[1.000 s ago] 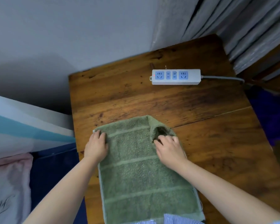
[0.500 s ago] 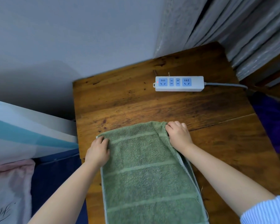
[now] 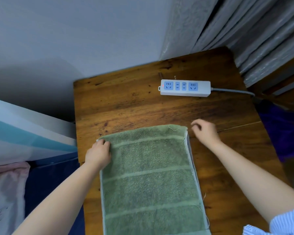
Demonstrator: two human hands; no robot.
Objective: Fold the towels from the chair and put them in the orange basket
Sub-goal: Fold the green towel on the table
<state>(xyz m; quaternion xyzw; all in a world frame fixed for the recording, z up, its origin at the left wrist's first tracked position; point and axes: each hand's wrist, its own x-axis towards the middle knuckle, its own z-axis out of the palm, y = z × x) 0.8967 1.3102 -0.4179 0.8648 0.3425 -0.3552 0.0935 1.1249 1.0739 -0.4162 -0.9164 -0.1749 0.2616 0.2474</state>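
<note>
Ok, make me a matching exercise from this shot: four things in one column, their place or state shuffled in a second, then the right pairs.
Things
1. green towel
2. power strip
3. left hand
4. right hand

Place or state
A. off the cloth, fingers loosely curled, holding nothing
B. at the far side of the wooden table, cord running off to the right
C. spread flat on the near part of the table
D. resting on the towel's far left corner

Pairs: 1-C, 2-B, 3-D, 4-A
</note>
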